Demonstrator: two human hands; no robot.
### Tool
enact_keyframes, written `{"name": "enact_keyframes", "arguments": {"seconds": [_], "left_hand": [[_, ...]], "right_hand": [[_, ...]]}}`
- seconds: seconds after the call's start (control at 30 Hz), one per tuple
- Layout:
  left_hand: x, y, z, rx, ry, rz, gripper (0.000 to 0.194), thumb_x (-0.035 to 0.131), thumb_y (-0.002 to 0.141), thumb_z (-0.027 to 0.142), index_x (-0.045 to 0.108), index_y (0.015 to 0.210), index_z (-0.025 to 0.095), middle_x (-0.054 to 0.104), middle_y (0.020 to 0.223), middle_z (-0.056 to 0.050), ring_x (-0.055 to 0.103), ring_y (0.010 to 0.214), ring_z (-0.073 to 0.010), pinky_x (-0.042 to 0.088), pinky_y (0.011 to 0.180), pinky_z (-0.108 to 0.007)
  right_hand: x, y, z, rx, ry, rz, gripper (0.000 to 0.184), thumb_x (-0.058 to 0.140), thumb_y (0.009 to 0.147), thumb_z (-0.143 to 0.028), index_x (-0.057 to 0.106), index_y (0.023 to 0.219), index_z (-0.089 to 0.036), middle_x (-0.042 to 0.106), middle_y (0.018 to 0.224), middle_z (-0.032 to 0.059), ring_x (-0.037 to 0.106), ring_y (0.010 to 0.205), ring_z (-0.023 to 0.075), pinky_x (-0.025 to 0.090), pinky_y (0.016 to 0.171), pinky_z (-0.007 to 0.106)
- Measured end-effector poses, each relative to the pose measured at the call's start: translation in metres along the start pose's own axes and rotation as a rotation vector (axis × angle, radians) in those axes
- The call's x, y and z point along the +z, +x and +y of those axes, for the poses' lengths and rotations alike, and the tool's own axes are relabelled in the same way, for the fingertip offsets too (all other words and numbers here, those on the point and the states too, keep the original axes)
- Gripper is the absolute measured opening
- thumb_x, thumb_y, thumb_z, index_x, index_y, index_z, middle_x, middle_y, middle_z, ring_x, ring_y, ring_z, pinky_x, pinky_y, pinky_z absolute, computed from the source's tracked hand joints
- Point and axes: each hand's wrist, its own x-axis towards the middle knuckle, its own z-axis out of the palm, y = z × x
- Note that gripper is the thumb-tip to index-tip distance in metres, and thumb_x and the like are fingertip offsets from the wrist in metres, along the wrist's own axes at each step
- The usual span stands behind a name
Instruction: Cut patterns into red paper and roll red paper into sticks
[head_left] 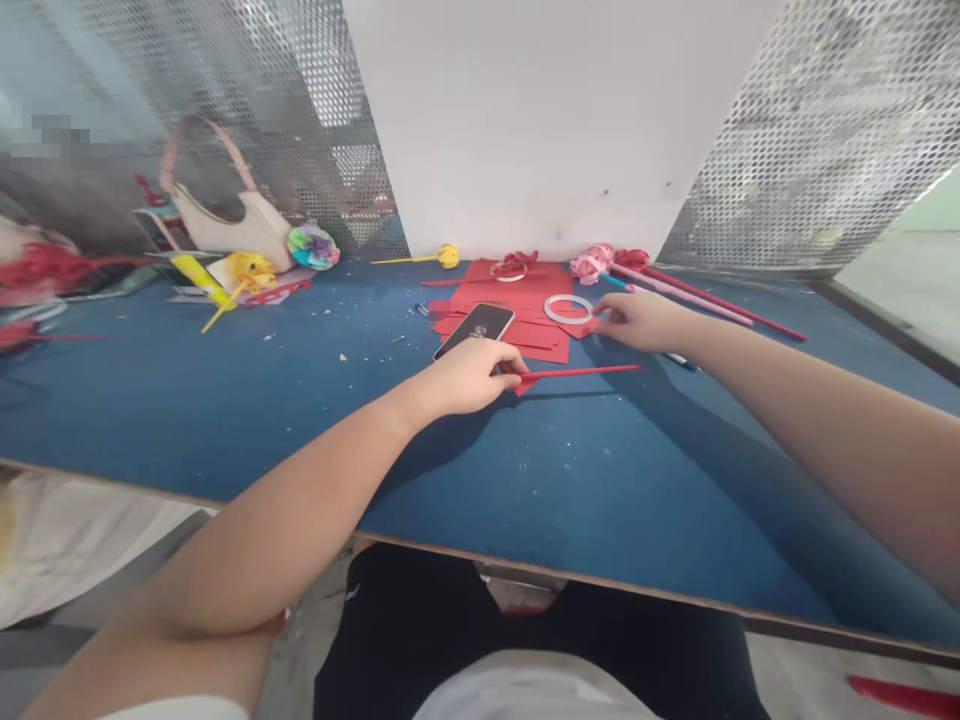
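My left hand point(474, 378) is closed on a thin red stick point(585, 372), which points right just above the table. A small piece of red paper point(524, 385) shows at the stick's near end, by my fingertips. Just behind that hand lies a phone point(480, 325) with a dark screen. My right hand point(637, 318) is at the right side of a white ring-shaped roll of tape point(568, 309), thumb and fingers bent but apart. Its fingertips are close to the tape and a corner of red paper point(586, 331); whether they touch is unclear.
Red paper sheets and strips point(544, 280) lie before the white panel point(555, 120). Pink and red paper flowers point(592, 262) on long sticks rest behind my right hand. A yellow bud on a stick point(448, 256), a handbag point(240, 225) and a multicoloured flower point(313, 247) stand further left.
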Motion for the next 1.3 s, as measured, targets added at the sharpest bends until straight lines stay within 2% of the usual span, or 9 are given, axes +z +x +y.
{"name": "enact_keyframes", "arguments": {"seconds": [0.13,0.27,0.43,0.57,0.67,0.83,0.97,1.1,1.3], "left_hand": [[-0.003,-0.001,-0.002,0.005,-0.001,-0.021,0.014,0.061,0.098,0.024,0.072,0.107,0.021,0.081,0.103,-0.005,0.071,0.086,-0.0180,0.050,0.078,-0.031],[-0.005,-0.001,-0.003,0.010,-0.007,-0.039,0.007,0.058,0.098,0.021,0.065,0.099,0.022,0.079,0.100,-0.002,0.068,0.086,-0.0172,0.048,0.078,-0.032],[-0.008,-0.002,-0.003,-0.019,-0.013,-0.046,0.012,0.055,0.099,0.023,0.066,0.098,0.020,0.078,0.103,-0.004,0.067,0.090,-0.0177,0.048,0.082,-0.033],[-0.008,-0.004,-0.002,-0.045,-0.006,-0.056,0.017,0.055,0.098,0.028,0.070,0.095,0.019,0.078,0.101,-0.005,0.068,0.088,-0.0188,0.048,0.078,-0.032],[-0.008,-0.005,0.000,-0.057,-0.007,-0.068,0.016,0.059,0.096,0.027,0.072,0.094,0.019,0.079,0.100,-0.005,0.069,0.088,-0.0190,0.048,0.078,-0.031],[-0.007,-0.006,0.007,-0.098,-0.050,-0.062,0.030,0.068,0.094,0.049,0.075,0.097,0.020,0.079,0.095,-0.005,0.069,0.080,-0.0187,0.049,0.070,-0.031],[-0.003,-0.007,0.013,-0.133,-0.084,-0.039,0.053,0.082,0.076,0.068,0.076,0.101,0.022,0.079,0.100,-0.006,0.069,0.082,-0.0204,0.050,0.071,-0.032],[0.005,-0.010,0.021,-0.165,-0.106,0.046,0.052,0.084,0.075,0.068,0.077,0.099,0.022,0.077,0.092,-0.004,0.065,0.077,-0.0191,0.048,0.070,-0.033],[0.010,-0.012,0.030,-0.029,-0.078,0.122,0.032,0.064,0.098,0.050,0.074,0.094,0.019,0.076,0.093,-0.003,0.066,0.081,-0.0174,0.046,0.075,-0.032]], "right_hand": [[0.005,0.020,-0.006,-0.012,-0.044,-0.084,0.037,0.068,0.105,-0.041,0.066,0.135,-0.020,0.068,0.136,0.0107,0.070,0.113,0.0251,0.062,0.096,0.047],[0.010,0.020,-0.009,-0.047,-0.085,-0.067,0.035,0.069,0.105,-0.040,0.067,0.134,-0.020,0.068,0.136,0.0104,0.070,0.113,0.0257,0.062,0.095,0.047],[0.009,-0.009,-0.011,-0.109,-0.184,0.174,0.025,0.062,0.107,-0.036,0.072,0.122,-0.018,0.074,0.120,0.0095,0.072,0.105,0.0251,0.061,0.088,0.042],[0.002,-0.046,-0.015,-0.211,-0.261,0.404,0.034,0.046,0.107,-0.033,0.078,0.111,-0.020,0.079,0.108,0.0122,0.072,0.093,0.0296,0.044,0.063,0.036],[-0.001,-0.072,-0.019,-0.291,-0.307,0.496,0.038,0.043,0.107,-0.032,0.079,0.103,-0.021,0.079,0.093,0.0104,0.069,0.080,0.0261,0.034,0.058,0.035],[0.010,-0.096,-0.040,-0.497,-0.336,0.476,0.034,0.045,0.108,-0.025,0.078,0.099,-0.022,0.076,0.077,0.0050,0.066,0.069,0.0204,0.037,0.060,0.035],[0.021,-0.097,-0.054,-0.585,-0.338,0.439,0.036,0.044,0.108,-0.018,0.077,0.094,-0.021,0.075,0.076,0.0054,0.063,0.066,0.0190,0.037,0.061,0.035],[0.026,-0.095,-0.060,-0.631,-0.331,0.400,0.038,0.042,0.108,-0.017,0.077,0.094,-0.019,0.074,0.076,0.0071,0.062,0.067,0.0193,0.035,0.059,0.035],[0.029,-0.099,-0.069,-0.641,-0.272,0.395,0.040,0.042,0.108,-0.017,0.076,0.087,-0.019,0.072,0.071,0.0068,0.058,0.060,0.0182,0.034,0.057,0.036]]}}
